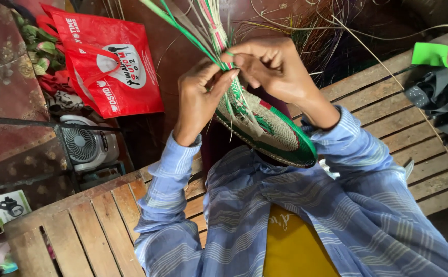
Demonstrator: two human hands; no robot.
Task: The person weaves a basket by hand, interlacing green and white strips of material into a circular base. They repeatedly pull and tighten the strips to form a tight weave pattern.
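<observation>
Both hands' grip pinched on woven strips (219, 31).

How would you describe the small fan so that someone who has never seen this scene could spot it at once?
Start at the slatted wooden bench the person sits on, then look past its left end to the dark floor. There, below the red shopping bag, sits the small fan. It is the only white, rounded thing there, with a round grille of fine ribs on its face.
</observation>
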